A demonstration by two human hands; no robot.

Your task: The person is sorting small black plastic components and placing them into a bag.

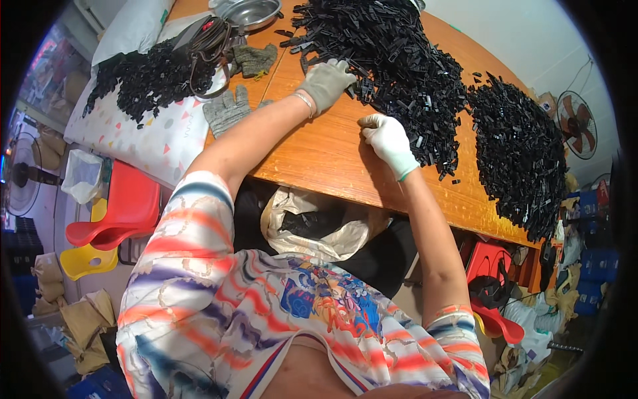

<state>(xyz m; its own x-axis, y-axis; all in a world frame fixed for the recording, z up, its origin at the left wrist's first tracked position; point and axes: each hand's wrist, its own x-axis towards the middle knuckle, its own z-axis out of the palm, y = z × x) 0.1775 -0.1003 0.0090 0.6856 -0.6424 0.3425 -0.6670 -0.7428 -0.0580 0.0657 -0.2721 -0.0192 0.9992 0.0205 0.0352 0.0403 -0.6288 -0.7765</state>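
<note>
My left hand (327,85), in a grey-white work glove, rests at the near left edge of a big heap of small black plastic pieces (399,73). Its bent fingers are slightly apart and touch the outermost pieces. My right hand (389,143), in a white glove with a pale green cuff, is just above the bare wood at the heap's near side. Those fingers are curled and pressed together; whether anything sits between them is hidden. A second heap of black pieces (518,153) lies farther right on the wooden table (299,153).
Left on the table lie a grey knitted glove (229,110), a darker glove (256,60), coiled cable (211,36), a smaller black heap (156,80) on patterned sheeting and a metal bowl (247,13). Below the edge gapes a sack (272,223). Red chair (129,206) left; fan (575,123) right.
</note>
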